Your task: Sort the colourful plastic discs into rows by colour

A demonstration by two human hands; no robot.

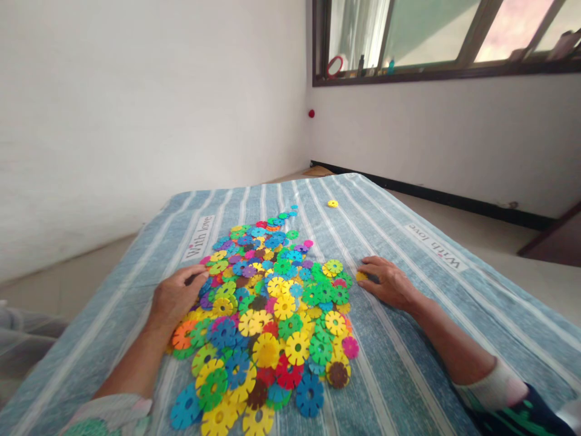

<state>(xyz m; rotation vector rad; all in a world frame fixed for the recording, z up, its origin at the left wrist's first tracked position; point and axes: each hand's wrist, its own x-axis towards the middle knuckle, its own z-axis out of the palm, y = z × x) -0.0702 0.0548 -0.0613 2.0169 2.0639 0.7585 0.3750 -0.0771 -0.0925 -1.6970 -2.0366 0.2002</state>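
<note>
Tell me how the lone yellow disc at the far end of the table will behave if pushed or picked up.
The yellow disc looks like thin plastic, so it is probably light and fairly stiff. Lying flat on the cloth, it would likely slide rather than roll when pushed.

Over there, discs [265, 350] lie heaped on the cloth [394, 236], between the left hand [175, 293] and right hand [387, 281]. A lone disc [330, 204] lies farther back.
</note>
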